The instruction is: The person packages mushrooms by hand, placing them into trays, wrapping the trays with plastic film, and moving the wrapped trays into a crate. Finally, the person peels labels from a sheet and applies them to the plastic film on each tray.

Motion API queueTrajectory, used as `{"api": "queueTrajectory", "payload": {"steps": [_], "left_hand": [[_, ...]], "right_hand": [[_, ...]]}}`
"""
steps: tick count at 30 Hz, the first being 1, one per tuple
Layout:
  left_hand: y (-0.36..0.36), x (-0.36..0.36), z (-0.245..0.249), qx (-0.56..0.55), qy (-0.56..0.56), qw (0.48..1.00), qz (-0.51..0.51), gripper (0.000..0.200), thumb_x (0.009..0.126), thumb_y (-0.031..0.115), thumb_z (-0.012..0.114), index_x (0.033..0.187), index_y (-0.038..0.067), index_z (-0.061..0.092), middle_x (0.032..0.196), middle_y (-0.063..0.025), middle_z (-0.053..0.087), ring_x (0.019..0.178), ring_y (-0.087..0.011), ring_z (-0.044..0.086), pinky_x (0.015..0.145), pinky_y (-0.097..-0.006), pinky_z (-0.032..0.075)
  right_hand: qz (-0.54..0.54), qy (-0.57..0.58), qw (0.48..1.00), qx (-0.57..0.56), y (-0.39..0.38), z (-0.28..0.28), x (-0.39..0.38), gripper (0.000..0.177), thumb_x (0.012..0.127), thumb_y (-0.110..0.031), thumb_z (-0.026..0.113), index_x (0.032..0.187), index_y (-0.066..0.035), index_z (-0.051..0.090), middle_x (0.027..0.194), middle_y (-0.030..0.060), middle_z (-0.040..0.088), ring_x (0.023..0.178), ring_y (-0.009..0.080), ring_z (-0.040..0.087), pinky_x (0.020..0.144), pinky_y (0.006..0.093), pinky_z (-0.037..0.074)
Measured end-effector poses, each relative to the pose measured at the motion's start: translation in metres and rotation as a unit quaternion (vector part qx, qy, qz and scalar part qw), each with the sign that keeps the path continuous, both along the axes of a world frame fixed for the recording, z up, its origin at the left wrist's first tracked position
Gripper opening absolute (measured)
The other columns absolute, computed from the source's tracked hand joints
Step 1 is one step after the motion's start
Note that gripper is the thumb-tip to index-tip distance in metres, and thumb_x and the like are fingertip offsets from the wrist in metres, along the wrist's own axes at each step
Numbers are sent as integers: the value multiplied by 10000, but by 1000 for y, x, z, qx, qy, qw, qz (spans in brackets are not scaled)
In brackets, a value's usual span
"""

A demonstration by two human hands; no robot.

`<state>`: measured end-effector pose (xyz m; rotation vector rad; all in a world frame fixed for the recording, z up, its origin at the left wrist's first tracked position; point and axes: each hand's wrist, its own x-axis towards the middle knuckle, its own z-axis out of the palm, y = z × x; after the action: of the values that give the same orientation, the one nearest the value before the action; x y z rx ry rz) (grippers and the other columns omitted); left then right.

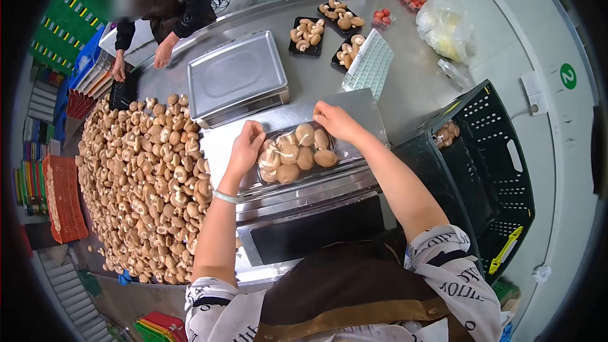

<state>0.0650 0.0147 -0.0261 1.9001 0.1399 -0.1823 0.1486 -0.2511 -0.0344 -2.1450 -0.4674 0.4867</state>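
The left hand (246, 147) has its fingers curled close to the thumb at the left end of a black tray (273, 132). The right hand (332, 120) has its fingertips brought together past the far edge of this tray, toward its right corner. Both grips are nearly closed and appear to pinch the clear film (289, 152), although its edge is too fine to see exactly. The tray lies between the hands, on the near part of a metal stand, and the mushrooms (305, 158) in it show through the shiny film.

I judge that the step in hand is the wrapping: the film is over the mushrooms, but perhaps not yet tight. The next move calls for an even pull by both hands and then a fold under the tray, without pressing the caps.

Just beyond the left hand stands a scale (237, 76) with a bare pan. To the left is a big heap of mushrooms (145, 190). Farther on the worktop (405, 98) are three filled trays (307, 36), near a white-and-green gridded object (368, 63). At right, a dark crate (500, 171) holds mushrooms in what looks like a wrapped pack (447, 134). Across the heap, a co-worker's hands (166, 50) are near another black tray (122, 92).
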Motion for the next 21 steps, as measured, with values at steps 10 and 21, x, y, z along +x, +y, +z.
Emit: {"api": "queueTrajectory", "payload": {"steps": [10,21], "left_hand": [[-8,-57,30,84,-50,995,-10,373,981,291,499,878,-54,596,666,-170,555,603,-260,491,624,-351,432],[-42,-176,120,1,159,985,62,438,976,349,532,906,-68,647,675,5,558,636,-78,458,566,-284,408]], "right_hand": [[25,-26,997,68,-28,25,-67,374,964,-349,520,896,6,618,686,167,574,640,276,554,632,369,436],[-41,161,973,159,-50,100,-179,468,976,-402,477,964,40,631,808,161,642,775,185,591,744,336,458]]}}
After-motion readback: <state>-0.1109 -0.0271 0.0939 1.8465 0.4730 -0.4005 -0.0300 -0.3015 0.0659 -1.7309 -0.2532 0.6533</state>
